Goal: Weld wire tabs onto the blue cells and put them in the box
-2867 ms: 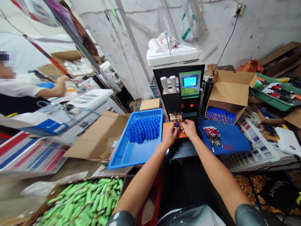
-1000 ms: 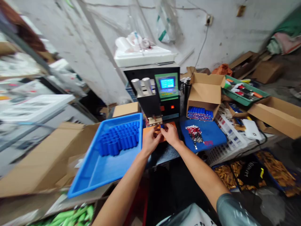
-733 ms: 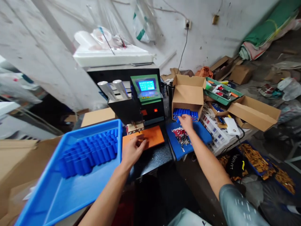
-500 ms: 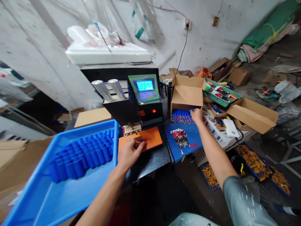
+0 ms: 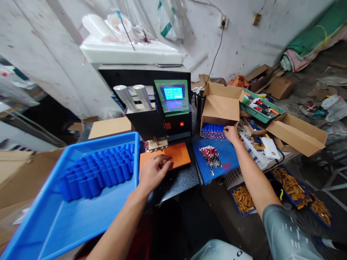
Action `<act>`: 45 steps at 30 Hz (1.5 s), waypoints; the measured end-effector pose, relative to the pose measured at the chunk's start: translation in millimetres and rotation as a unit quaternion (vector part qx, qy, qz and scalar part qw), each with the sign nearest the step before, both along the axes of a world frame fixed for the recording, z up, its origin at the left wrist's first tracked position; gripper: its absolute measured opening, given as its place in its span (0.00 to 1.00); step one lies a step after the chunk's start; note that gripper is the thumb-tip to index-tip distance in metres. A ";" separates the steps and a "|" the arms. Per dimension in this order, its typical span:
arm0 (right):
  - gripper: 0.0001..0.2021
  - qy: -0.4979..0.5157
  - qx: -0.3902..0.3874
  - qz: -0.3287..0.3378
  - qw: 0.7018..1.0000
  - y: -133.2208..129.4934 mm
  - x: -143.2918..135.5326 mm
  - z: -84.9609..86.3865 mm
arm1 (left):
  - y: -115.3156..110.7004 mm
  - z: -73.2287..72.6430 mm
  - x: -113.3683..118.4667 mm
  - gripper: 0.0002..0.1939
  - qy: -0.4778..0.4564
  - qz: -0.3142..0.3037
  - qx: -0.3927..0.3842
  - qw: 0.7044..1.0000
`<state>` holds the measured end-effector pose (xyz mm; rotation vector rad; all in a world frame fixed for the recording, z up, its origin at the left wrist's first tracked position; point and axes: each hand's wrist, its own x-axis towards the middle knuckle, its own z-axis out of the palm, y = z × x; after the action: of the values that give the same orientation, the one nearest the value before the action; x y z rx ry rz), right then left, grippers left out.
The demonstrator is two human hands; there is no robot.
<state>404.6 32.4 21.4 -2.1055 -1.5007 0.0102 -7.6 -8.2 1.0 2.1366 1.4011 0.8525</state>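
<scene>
My left hand (image 5: 156, 170) rests over an orange board (image 5: 180, 156) in front of a black machine (image 5: 143, 124) with a lit blue screen (image 5: 173, 92). Its fingers are curled, and anything between them is too small to tell. My right hand (image 5: 231, 134) reaches to the right edge of an open cardboard box (image 5: 221, 104), its fingers closed at the stacked blue cylinders (image 5: 214, 128); what they hold is hidden. Below the box, a bundle of red and black leads (image 5: 210, 157) lies on a blue mat (image 5: 223, 147).
A blue tray (image 5: 81, 231) with rows of blue cylinders (image 5: 100, 171) stands at the left. Right of the box are a green tray (image 5: 251, 109), a white device (image 5: 269, 148) and an open carton (image 5: 300, 131). Blue bins of yellow pieces (image 5: 242, 198) sit lower right.
The view has shifted slightly, so the scene sits a little further right. My right hand stays at the box's right side, and a blue end seen at its fingertips before no longer stands out.
</scene>
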 end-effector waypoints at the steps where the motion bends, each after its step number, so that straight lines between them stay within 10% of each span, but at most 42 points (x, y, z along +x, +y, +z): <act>1: 0.12 -0.002 -0.005 0.006 1.000 -0.8 0.6 -1.1 | 0.2 0.7 0.2 0.20 0.000 -0.004 0.000 1.000; 10: 0.13 0.040 0.096 0.020 0.994 -20.3 -27.5 -1.0 | 2.0 -3.7 -0.7 0.20 -0.010 -0.008 0.004 1.000; 21: 0.15 0.298 -0.093 0.009 0.950 -89.0 -48.7 -47.8 | 5.2 -8.3 -2.2 0.19 -0.026 -0.012 0.005 1.000; 33: 0.17 0.362 -0.146 -0.054 0.919 -77.9 -64.5 -45.8 | 6.9 -9.1 -2.1 0.19 -0.024 -0.019 0.010 0.999; 45: 0.15 0.538 0.038 -0.045 0.841 -100.5 -63.0 -12.7 | 8.3 -14.9 -4.1 0.18 -0.045 -0.008 0.009 0.999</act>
<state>341.6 -68.1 8.8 -1.5809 -0.6754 0.9201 -11.7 0.1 -13.9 2.0924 1.3358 0.9456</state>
